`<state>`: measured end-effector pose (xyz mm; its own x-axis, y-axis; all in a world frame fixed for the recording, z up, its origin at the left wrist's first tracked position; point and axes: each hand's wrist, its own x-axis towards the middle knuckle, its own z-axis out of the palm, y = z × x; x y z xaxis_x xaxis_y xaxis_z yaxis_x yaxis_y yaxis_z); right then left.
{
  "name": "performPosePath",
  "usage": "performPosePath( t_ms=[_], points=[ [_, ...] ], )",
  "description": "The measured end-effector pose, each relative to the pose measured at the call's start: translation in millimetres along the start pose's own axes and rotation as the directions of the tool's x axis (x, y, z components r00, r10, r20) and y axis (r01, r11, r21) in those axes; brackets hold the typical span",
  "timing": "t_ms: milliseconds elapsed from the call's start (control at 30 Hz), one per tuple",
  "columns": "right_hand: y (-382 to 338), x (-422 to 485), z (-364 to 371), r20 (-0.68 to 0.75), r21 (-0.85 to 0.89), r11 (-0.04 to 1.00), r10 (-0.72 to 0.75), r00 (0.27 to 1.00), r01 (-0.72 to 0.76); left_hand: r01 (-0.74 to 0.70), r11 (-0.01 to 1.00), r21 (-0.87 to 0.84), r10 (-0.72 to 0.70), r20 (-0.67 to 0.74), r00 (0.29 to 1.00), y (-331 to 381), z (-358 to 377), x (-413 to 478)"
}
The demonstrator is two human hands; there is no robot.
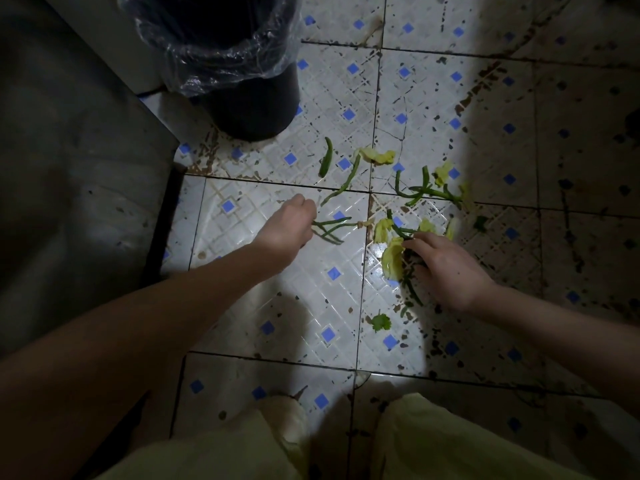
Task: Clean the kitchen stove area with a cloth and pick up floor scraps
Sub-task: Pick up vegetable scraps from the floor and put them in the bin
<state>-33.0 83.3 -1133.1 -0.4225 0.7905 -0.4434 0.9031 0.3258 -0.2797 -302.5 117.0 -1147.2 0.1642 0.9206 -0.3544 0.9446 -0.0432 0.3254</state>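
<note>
Step in hand: floor-scrap pickup. No cloth in view, stove not in view. Left hand [289, 230] is closed round a few green bean strands [332, 226], which trail out over the tiled floor [277, 299] near mid-frame. Right hand [448, 268] has its fingers curled onto a yellow-green leaf piece [393, 259] w/ dark stems under it. More scraps lie apart toward the far side: a lone bean [326, 161], a bean-and-leaf cluster [429, 192], and a small herb leaf [381, 322] nearer the person.

Next move, prob.: lift both handfuls to the black bin [256, 109] w/ clear liner [214, 57] at the floor's far-left edge – thin strands could slip out.

Floor is white tile w/ blue squares, stained and cracked; dim room, dark cabinet [69, 168] at left.
</note>
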Motion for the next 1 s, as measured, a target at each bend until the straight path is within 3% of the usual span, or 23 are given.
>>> performPosePath(
  t_ms=[167, 400, 767, 1000],
  points=[
    [-3, -1, -1, 0.0, -0.001, 1.0, 0.005, 1.0, -0.005, -0.089, 0.994, -0.069, 0.09, 0.005, 0.996, 17, 4, 5],
    [-10, -4, -1, 0.009, 0.047, 0.999, 0.022, 1.0, -0.023, -0.14, 0.982, 0.126, 0.136, 0.038, 0.99, 20, 22, 16],
    [-28, -25, 23, 0.009, 0.181, 0.983, 0.038, 0.999, -0.039, -0.194, 0.969, 0.154, 0.179, 0.104, 0.978, 25, 29, 18],
    [-45, -39, 45, 0.092, 0.164, 0.985, 0.034, 0.995, -0.049, -0.091, 0.989, 0.114, 0.082, 0.08, 0.993, 5, 31, 14]
  ],
)
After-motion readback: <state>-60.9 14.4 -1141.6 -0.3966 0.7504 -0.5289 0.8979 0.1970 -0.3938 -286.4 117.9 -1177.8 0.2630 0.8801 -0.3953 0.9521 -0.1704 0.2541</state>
